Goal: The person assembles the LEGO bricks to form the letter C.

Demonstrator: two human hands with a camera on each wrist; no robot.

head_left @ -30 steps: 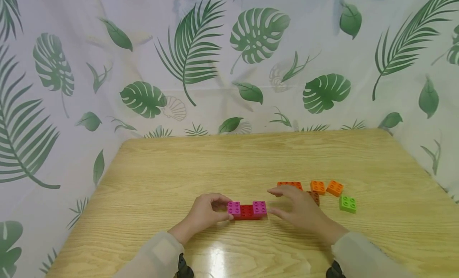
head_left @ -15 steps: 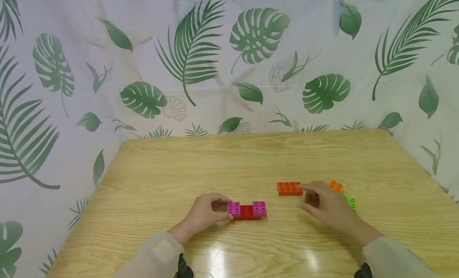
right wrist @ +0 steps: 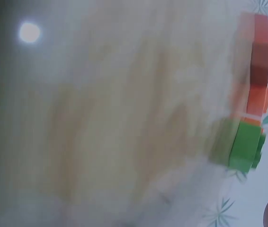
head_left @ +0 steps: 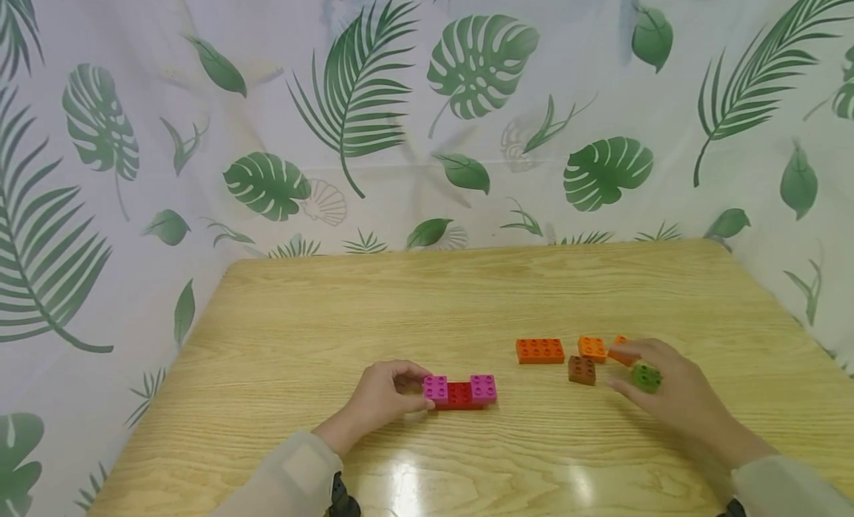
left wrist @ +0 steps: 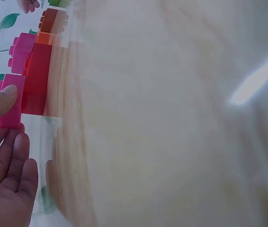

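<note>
My left hand [head_left: 376,394] pinches the left pink brick [left wrist: 12,106] between thumb and fingers. That brick is set on one end of a long red brick [left wrist: 37,80]; a second pink brick [head_left: 483,389] is set on the other end, leaving red studs bare between them. Over at the right, my right hand [head_left: 680,391] hovers at a lime green brick [head_left: 646,378], thumb and fingers spread apart and holding nothing. In the right wrist view the green brick [right wrist: 245,146] sits on the table, with the fingers at the frame's right edge beside it.
Left of the green brick lie a brown brick [head_left: 582,370], an orange brick [head_left: 592,348] and a longer red-orange brick [head_left: 540,351]. Another orange brick [head_left: 621,340] is partly hidden behind my right fingers. A leaf-patterned cloth [head_left: 400,205] hangs behind the wooden table [head_left: 373,302].
My right hand has moved right, from beside the pink and red bricks, past the brown brick, to the green brick. The left hand has kept its grip without moving.
</note>
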